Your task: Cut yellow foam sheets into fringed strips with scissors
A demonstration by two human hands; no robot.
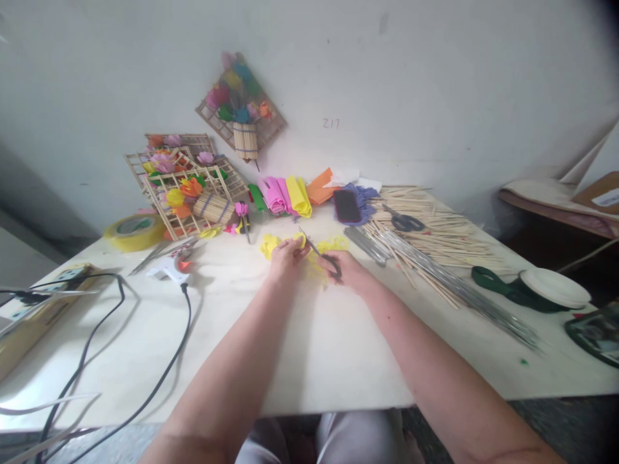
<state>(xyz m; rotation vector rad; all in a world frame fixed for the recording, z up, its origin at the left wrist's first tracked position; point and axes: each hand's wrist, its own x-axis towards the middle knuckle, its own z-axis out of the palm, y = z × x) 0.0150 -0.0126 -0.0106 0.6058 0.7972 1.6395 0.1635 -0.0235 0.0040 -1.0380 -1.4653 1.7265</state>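
Yellow paper (pixel 300 240) is resting pinched in the left hand (pixel 286 255), above the white table (pixel 338 361); the right hand (pixel 351 270) is gripping scissors (pixel 333 265). With blades pointing so near the fingers, slipping paper could cause a nick. Behind, a flowered lattice (pixel 275 124) is hanging on the pale wall (pixel 416 96).

In our 2 hands we have yellow crepe paper (pixel 300 240), pinched in our left hand (pixel 287 254), and scissors (pixel 331 265) in our right hand (pixel 344 267). Above the white table (pixel 333 361), 1 lattice panel of paper flowers (pixel 242 109) hangs on the wall (pixel 411 96), left of the handwritten "217".
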